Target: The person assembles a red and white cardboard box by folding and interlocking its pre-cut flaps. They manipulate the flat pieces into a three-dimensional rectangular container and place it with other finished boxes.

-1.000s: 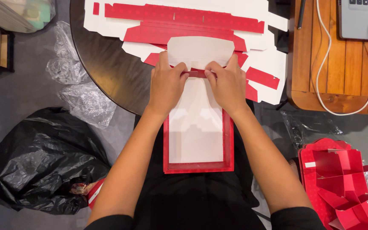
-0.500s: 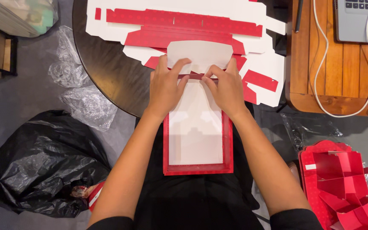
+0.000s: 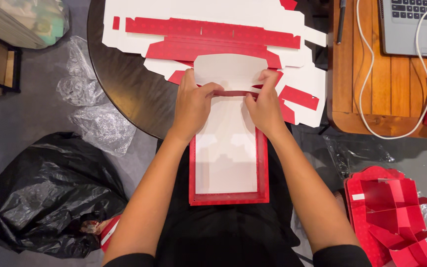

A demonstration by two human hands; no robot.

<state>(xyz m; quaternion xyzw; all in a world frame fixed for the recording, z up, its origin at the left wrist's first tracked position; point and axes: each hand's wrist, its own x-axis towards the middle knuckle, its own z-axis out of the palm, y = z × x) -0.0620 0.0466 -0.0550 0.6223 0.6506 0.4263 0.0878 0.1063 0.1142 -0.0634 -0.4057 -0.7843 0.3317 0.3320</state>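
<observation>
Since a second ago both hands have slid a bit up the box, thumbs now tucked over its far red edge. Left hand and right hand each pinch the red-and-white box, mid-frame on the lap against the round desk. Uneven pressure could crease the white flap crooked, or nudge the flat blanks behind.

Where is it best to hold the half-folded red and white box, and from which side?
Probably hold the red and white box by its two long red side walls, one hand coming from each side. These walls stand upright and firm, while the far flap, where the left hand and right hand press, is loose.
</observation>
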